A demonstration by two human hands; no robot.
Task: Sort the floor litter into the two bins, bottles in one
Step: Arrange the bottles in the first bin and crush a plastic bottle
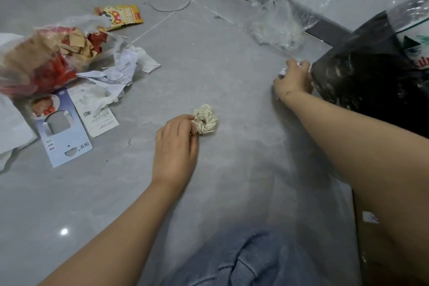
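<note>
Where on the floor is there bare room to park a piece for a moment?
Bare tile lies between the left hand and right hand, and near-left below the blue card. Crowded: far left, round the red bag and papers. The black bag fills the right.

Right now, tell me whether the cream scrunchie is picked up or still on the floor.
On the floor: the scrunchie lies flat on the tile while the left hand pinches its edge.

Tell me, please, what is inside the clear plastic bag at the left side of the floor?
Inside the clear plastic bag crumpled brown paper and red wrappers show through the film. What lies deeper in the bag cannot be seen, because these pieces cover it.
</note>
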